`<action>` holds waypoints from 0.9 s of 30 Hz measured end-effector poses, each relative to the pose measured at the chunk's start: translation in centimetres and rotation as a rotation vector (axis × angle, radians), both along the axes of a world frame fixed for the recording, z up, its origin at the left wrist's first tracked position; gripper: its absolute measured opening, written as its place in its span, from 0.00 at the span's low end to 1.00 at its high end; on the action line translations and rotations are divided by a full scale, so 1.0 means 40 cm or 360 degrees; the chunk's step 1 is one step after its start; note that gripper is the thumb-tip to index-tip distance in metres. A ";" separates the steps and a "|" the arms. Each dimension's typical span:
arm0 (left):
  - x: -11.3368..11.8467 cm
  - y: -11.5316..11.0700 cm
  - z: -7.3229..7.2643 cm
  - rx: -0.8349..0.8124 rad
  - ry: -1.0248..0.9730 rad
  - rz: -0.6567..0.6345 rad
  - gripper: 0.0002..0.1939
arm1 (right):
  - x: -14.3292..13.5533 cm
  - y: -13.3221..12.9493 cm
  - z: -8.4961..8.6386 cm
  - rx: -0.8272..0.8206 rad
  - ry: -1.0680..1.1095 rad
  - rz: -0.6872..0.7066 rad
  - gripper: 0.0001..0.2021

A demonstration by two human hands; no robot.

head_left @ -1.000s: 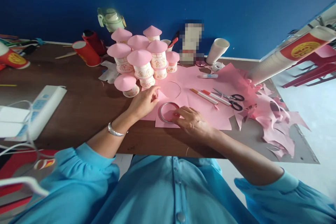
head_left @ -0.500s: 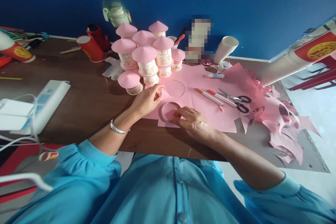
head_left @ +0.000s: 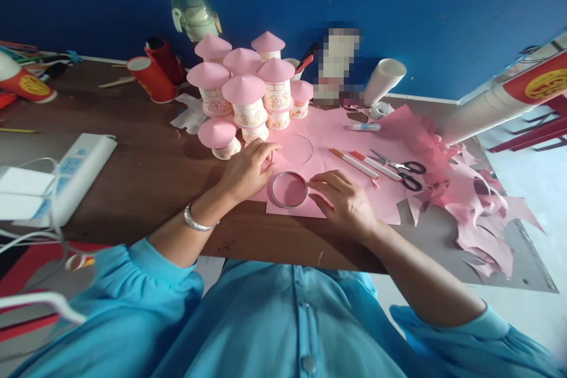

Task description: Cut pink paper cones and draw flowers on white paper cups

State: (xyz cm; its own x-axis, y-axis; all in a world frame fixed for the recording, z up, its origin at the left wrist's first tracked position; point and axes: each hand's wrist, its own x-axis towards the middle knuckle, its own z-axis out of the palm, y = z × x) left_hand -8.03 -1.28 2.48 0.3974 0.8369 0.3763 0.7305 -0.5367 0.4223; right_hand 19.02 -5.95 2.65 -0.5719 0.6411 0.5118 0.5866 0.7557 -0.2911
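A thin metal ring (head_left: 271,190) lies flat on a sheet of pink paper (head_left: 289,211) near the table's front edge. My right hand (head_left: 345,202) is just right of the ring, its thumb and forefinger apart and the fingertips close to the rim. I cannot tell if they touch it. My left hand (head_left: 248,172) rests at the paper's left side, fingers loosely bent, thumb and forefinger apart. Beyond the ring, a curved circle outline (head_left: 312,149) shows on the paper. Behind my left hand stand several decorated paper-cup towers (head_left: 250,116) with pink cone roofs (head_left: 243,90).
Two markers (head_left: 354,164) and black-handled scissors (head_left: 414,168) lie on the paper, right of the ring. Pink scraps (head_left: 481,224) pile at the right edge. Stacked white cups (head_left: 384,84) lean at the back. A power strip (head_left: 84,168) lies at left.
My right hand has let go of the ring and drawn back to the right, its fingers spreading. My left forefinger has stretched out slightly. The ring stays about where it was.
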 end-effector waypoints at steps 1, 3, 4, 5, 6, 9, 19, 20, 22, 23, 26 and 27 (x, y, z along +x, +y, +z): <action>0.002 -0.006 0.007 0.0059 -0.0029 -0.0103 0.15 | 0.009 0.005 0.002 0.0005 0.0018 -0.0069 0.07; 0.008 -0.017 0.019 0.0108 -0.0041 -0.0327 0.19 | 0.025 0.017 0.004 -0.0002 0.0049 -0.0203 0.07; 0.012 -0.022 0.023 0.0096 -0.0020 -0.0426 0.22 | 0.032 0.022 0.004 -0.0015 0.0063 -0.0258 0.08; 0.015 -0.027 0.027 0.0067 0.0009 -0.0503 0.25 | 0.038 0.026 0.005 -0.0036 0.0073 -0.0300 0.08; 0.019 -0.031 0.030 0.0032 0.0040 -0.0564 0.27 | 0.042 0.029 0.005 -0.0061 0.0078 -0.0331 0.09; 0.027 -0.040 0.031 -0.0054 0.0120 -0.0672 0.32 | 0.045 0.034 0.001 -0.0130 0.0065 -0.0385 0.09; 0.025 -0.023 0.011 -0.0158 0.0185 -0.0602 0.30 | 0.055 0.037 0.024 -0.0133 -0.0186 -0.0393 0.10; 0.025 -0.023 0.010 -0.0178 0.0209 -0.0581 0.31 | 0.067 0.047 0.042 -0.0129 -0.0275 -0.0405 0.11; 0.023 -0.021 0.010 -0.0214 0.0263 -0.0553 0.32 | 0.101 0.080 0.084 -0.0161 -0.0456 -0.0561 0.13; 0.023 -0.021 0.009 -0.0223 0.0280 -0.0545 0.33 | 0.121 0.103 0.104 -0.0219 -0.0551 -0.0684 0.13; 0.022 -0.020 0.006 -0.0216 0.0270 -0.0557 0.33 | 0.178 0.174 0.146 -0.0449 -0.0811 -0.1049 0.15; 0.022 -0.020 0.006 -0.0209 0.0256 -0.0570 0.33 | 0.193 0.191 0.150 -0.0481 -0.0850 -0.1102 0.15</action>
State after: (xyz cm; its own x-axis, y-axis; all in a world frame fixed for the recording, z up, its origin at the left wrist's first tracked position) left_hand -7.15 -2.08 2.72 0.7174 0.6716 0.1852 0.5693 -0.7184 0.3998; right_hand 26.76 1.70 8.65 -0.1235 0.9913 0.0461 0.9922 0.1227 0.0202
